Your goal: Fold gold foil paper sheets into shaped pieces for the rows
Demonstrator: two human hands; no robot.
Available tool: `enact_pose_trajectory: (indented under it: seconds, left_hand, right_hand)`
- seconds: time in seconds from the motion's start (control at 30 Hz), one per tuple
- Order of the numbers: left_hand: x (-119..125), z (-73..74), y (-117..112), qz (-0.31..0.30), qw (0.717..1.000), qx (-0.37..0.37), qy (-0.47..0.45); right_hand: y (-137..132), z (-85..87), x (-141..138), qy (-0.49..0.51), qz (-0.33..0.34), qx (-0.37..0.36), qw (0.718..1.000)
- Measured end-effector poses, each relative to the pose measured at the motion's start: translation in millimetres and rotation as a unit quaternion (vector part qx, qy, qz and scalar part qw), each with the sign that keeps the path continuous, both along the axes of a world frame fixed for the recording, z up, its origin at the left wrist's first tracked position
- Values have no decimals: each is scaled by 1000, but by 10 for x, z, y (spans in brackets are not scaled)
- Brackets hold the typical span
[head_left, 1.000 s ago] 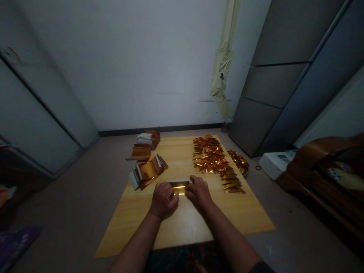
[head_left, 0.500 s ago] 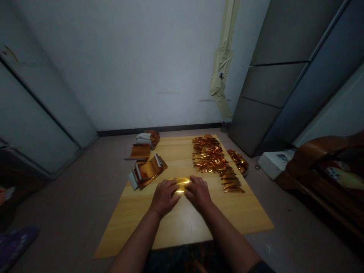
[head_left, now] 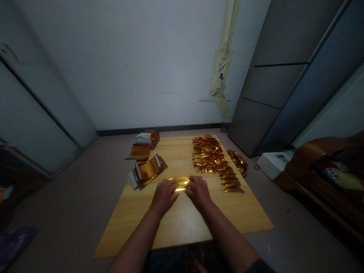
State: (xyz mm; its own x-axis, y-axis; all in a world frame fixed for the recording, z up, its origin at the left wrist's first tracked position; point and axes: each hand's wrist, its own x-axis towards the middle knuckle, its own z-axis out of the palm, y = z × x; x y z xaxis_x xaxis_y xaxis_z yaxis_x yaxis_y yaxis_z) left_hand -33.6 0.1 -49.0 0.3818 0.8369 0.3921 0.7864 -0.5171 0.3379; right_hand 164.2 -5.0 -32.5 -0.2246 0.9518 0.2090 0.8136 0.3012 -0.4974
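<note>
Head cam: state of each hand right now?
Left hand: fingers on the left end of the gold foil sheet, grip unclear.
Right hand: fingers on its right end, grip unclear.

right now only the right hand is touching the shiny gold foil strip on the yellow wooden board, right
No: the head view shows the left hand touching the shiny gold foil strip too, at its left end, alongside the right hand, all on the yellow wooden board.
</note>
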Motion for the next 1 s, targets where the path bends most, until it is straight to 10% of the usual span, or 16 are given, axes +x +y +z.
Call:
enact_pose_trajectory:
  seconds: [1.0]
  left_hand:
    - [40,24,-48,79,987,-20,-140]
  right_hand:
    - [-5,33,6,-6,-12,15,1000]
